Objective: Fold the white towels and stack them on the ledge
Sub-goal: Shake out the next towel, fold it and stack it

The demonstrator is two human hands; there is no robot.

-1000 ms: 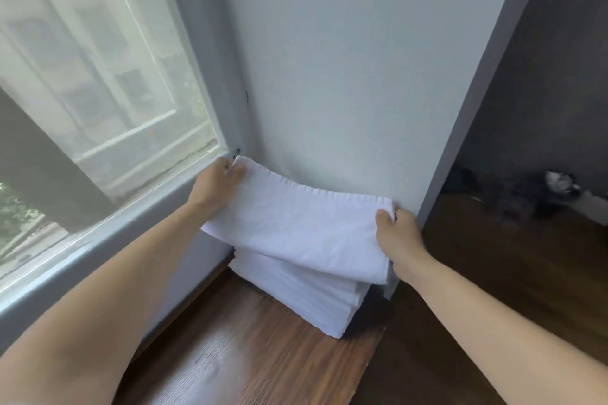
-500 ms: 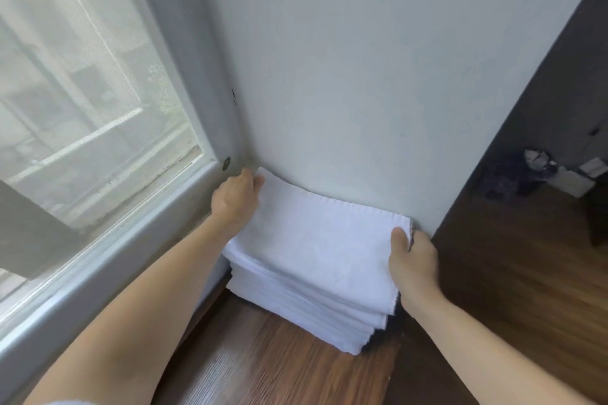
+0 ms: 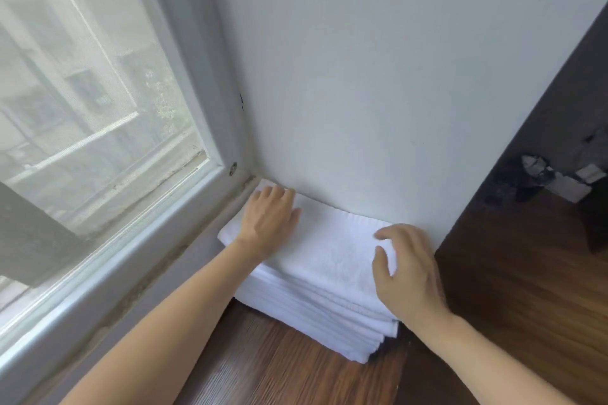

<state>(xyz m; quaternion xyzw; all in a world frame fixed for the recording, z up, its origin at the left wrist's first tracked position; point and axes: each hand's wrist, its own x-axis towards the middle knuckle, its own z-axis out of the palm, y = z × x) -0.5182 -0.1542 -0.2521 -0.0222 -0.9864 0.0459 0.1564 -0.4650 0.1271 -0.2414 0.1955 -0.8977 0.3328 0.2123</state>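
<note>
Bordering the scene at left, window [image 3: 82,108] with pale frame. Left hand [image 3: 268,217]: fingers straight, palm flat on the far left corner of the top towel [image 3: 329,250], probably seating it into the corner. Stack of folded white towels [image 3: 316,309]: on the wooden ledge [image 3: 279,368], tucked against the wall [image 3: 378,76], evidently so its edges stay square. Right hand [image 3: 408,273]: fingers loosely bent, gripping nothing, resting on the top towel's right end, apparently smoothing it.

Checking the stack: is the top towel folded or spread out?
Folded: the top towel lies as a flat rectangle matching the stack beneath, under both hands.
</note>
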